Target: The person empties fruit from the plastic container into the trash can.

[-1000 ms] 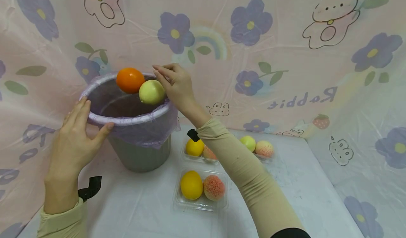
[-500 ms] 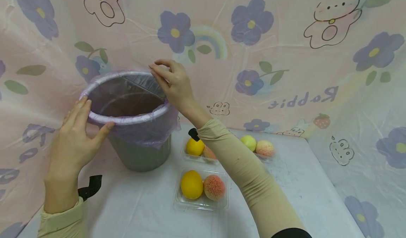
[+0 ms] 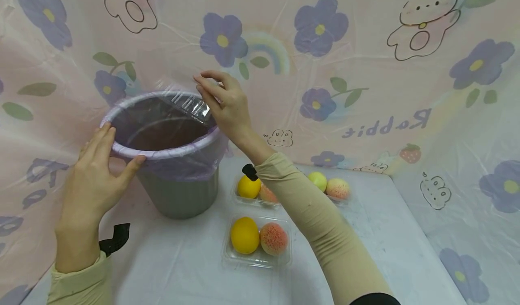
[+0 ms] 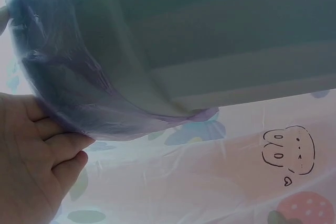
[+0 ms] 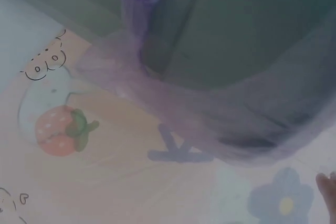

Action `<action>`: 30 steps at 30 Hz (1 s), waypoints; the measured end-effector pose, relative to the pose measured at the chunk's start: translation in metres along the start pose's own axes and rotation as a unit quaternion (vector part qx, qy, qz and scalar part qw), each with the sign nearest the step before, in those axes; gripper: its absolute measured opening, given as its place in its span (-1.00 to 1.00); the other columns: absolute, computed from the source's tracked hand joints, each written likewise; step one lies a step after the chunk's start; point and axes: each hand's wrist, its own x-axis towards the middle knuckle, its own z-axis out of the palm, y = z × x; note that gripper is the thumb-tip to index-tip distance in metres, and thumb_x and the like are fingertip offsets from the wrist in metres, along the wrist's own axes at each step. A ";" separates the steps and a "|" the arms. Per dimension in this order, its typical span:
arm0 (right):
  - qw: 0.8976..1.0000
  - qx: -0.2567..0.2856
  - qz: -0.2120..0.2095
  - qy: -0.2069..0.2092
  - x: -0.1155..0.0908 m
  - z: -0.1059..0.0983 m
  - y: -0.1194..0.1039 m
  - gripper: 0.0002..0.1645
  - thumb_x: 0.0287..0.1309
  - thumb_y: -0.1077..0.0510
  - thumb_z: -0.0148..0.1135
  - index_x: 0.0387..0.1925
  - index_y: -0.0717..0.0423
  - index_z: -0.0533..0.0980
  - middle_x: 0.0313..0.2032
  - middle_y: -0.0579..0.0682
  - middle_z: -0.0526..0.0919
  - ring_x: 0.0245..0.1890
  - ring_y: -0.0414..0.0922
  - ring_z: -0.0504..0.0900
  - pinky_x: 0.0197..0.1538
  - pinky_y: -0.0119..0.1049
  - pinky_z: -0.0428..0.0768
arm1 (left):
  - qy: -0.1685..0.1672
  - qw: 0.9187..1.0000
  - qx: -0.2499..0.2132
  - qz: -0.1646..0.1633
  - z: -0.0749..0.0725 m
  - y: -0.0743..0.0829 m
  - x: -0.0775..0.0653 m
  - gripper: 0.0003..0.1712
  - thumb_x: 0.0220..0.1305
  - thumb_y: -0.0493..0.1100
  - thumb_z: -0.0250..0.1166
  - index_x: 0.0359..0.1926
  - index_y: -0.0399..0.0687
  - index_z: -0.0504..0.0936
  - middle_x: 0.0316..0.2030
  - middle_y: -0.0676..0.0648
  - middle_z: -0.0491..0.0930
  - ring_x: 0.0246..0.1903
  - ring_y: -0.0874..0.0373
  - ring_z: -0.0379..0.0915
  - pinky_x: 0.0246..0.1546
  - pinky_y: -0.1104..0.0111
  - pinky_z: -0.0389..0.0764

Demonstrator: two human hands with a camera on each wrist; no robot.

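Note:
A grey bin (image 3: 178, 192) with a purple bag liner (image 3: 187, 167) folded over its rim stands at left. My left hand (image 3: 91, 174) rests on the rim, fingers spread along its left side and thumb at the front. From below, the left wrist view shows those fingers (image 4: 63, 145) touching the liner. Over the bin's back right, my right hand (image 3: 227, 104) pinches a clear plastic box (image 3: 187, 104), tipped over the opening with no fruit visible in it. At the right wrist view's edge only a bit of the hand (image 5: 328, 195) shows. The bin's bottom is hidden.
In front, a clear tray (image 3: 260, 260) holds a yellow fruit (image 3: 244, 235) and a peach (image 3: 274, 239). Behind it, another tray (image 3: 252, 201) holds similar fruit, partly covered by my right sleeve (image 3: 308, 205). Further right lie a green fruit (image 3: 318, 181) and a pale peach (image 3: 338, 188).
An orange fruit and a pale green one, earlier above the bin's opening, have dropped inside out of sight. My right hand has risen slightly with the box; my left hand stays on the rim.

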 end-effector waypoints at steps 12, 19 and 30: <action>0.995 0.059 0.036 0.068 -0.003 -0.027 0.002 -0.73 0.39 0.28 0.31 0.04 0.32 0.71 0.00 0.24 0.71 -0.02 0.00 0.70 -0.01 -0.43 0.63 | -0.005 1.000 -0.002 0.000 0.002 0.002 -0.001 0.01 0.44 0.28 0.24 0.58 -0.31 0.17 0.59 -0.27 0.10 0.58 -0.27 -0.04 0.59 -0.07 -0.10; 0.991 0.069 0.038 0.109 -0.007 -0.045 0.007 -0.74 0.38 0.33 0.30 0.03 0.37 0.70 -0.01 0.28 0.70 -0.09 0.04 0.71 -0.04 -0.42 0.66 | -0.008 1.000 -0.005 0.000 0.002 0.001 -0.003 0.00 0.44 0.27 0.25 0.59 -0.29 0.15 0.61 -0.23 0.08 0.59 -0.24 -0.06 0.60 -0.06 -0.12; 0.981 0.107 0.101 0.127 -0.026 -0.082 0.015 -0.72 0.38 0.38 0.27 0.06 0.45 0.65 0.02 0.33 0.64 0.01 0.07 0.71 0.11 -0.20 0.71 | -0.008 1.000 0.001 -0.004 0.001 0.001 -0.003 -0.01 0.45 0.27 0.24 0.59 -0.29 0.16 0.60 -0.26 0.08 0.57 -0.31 -0.05 0.58 -0.12 -0.10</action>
